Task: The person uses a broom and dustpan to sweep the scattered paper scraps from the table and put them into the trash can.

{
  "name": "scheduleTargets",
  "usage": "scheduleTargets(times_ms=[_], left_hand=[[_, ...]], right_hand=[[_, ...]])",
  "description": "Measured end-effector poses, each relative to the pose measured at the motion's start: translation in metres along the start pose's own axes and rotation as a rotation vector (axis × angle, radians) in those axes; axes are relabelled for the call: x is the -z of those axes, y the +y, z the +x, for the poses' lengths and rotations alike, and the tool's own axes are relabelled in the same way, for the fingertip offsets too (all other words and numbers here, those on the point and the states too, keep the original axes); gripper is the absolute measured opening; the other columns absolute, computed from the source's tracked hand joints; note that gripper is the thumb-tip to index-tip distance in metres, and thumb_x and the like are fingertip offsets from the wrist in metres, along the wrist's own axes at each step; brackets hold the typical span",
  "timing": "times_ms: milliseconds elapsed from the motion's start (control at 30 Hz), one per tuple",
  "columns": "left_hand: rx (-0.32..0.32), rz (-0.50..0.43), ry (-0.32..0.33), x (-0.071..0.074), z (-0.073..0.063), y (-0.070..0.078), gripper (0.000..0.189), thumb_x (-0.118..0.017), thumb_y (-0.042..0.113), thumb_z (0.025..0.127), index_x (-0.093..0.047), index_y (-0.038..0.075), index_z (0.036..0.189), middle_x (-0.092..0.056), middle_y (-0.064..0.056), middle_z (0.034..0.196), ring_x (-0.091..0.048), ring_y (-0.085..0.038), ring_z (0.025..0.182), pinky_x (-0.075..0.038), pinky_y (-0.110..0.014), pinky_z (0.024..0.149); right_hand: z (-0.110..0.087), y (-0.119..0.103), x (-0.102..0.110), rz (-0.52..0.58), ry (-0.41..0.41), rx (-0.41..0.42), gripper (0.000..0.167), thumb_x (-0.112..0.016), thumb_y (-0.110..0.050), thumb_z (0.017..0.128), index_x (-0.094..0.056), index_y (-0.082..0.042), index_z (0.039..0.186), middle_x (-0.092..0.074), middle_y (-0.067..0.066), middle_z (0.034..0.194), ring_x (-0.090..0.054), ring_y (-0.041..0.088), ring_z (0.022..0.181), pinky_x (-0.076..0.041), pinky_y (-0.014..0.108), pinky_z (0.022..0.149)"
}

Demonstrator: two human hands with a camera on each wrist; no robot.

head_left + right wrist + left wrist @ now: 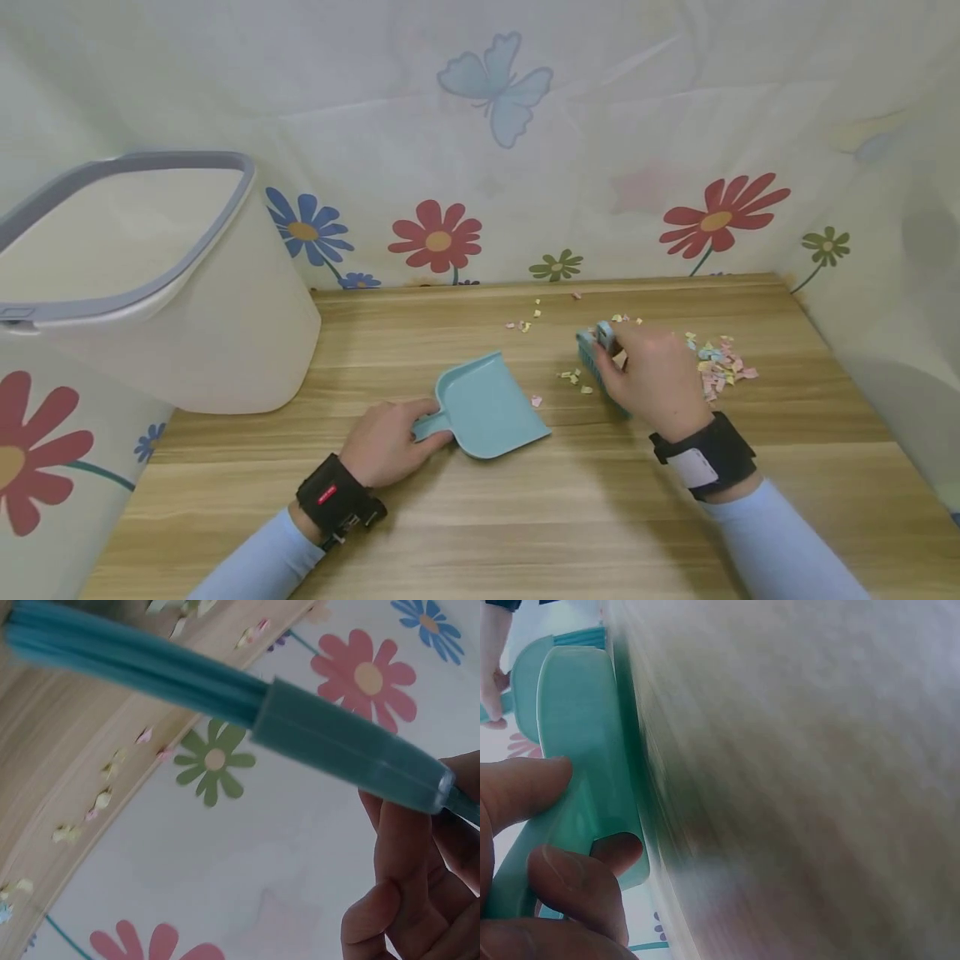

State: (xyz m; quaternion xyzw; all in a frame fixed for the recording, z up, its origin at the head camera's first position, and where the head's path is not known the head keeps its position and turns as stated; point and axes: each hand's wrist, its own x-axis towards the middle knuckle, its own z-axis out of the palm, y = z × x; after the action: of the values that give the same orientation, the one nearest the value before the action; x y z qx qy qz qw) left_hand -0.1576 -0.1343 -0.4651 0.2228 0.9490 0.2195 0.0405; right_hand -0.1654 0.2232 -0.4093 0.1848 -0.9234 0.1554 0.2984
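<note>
Left hand (386, 443) grips dustpan (491, 408); right hand (662, 383) grips brush (587, 348); pastel scraps (717, 377) outside dustpan; bin (240, 325), inner bottom hidden.

A bin (251, 333) is standing at the left of the bench (480, 542). Right of it and nearer, a dustpan (491, 408) is lying, its open edge facing right; the left hand (388, 443) is holding its handle. The right hand (658, 379) is holding a brush (589, 354) farther right. Loose scraps (574, 379) are lying between dustpan and brush, others behind them; a pile (722, 368) is lying right of the right hand.
</note>
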Motion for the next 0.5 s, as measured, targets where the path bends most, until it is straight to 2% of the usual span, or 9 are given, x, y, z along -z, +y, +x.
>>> scheduleTargets(times_ms=[100, 233, 500], left_hand=[[-0.013, -0.001, 0.006, -0.001, 0.000, 0.000, 0.025, -0.075, 0.050, 0.093, -0.067, 0.026, 0.094, -0.041, 0.014, 0.061, -0.038, -0.001, 0.052, -0.026, -0.023, 0.049], [-0.011, -0.009, 0.006, -0.002, -0.001, 0.001, 0.024, -0.074, 0.049, 0.093, -0.068, 0.026, 0.094, -0.038, 0.015, 0.059, -0.036, 0.000, 0.051, -0.025, -0.023, 0.048], [0.001, -0.012, -0.001, -0.004, -0.001, 0.001, 0.024, -0.073, 0.050, 0.094, -0.070, 0.027, 0.098, -0.036, 0.017, 0.058, -0.036, 0.000, 0.050, -0.024, -0.023, 0.047]], right_hand=[[0.000, -0.013, -0.006, -0.001, 0.003, 0.028, 0.018, -0.082, -0.014, 0.086, -0.067, -0.006, 0.082, -0.070, 0.007, 0.069, -0.056, 0.014, 0.049, -0.041, 0.028, 0.046], [0.000, -0.033, -0.014, 0.010, 0.005, 0.044, 0.015, -0.082, -0.013, 0.085, -0.071, -0.004, 0.089, -0.072, 0.009, 0.074, -0.060, 0.016, 0.053, -0.044, 0.030, 0.047], [0.005, -0.075, -0.025, 0.098, -0.023, 0.086, 0.015, -0.080, -0.016, 0.085, -0.076, -0.005, 0.095, -0.073, 0.005, 0.077, -0.065, 0.012, 0.060, -0.047, 0.027, 0.051]])
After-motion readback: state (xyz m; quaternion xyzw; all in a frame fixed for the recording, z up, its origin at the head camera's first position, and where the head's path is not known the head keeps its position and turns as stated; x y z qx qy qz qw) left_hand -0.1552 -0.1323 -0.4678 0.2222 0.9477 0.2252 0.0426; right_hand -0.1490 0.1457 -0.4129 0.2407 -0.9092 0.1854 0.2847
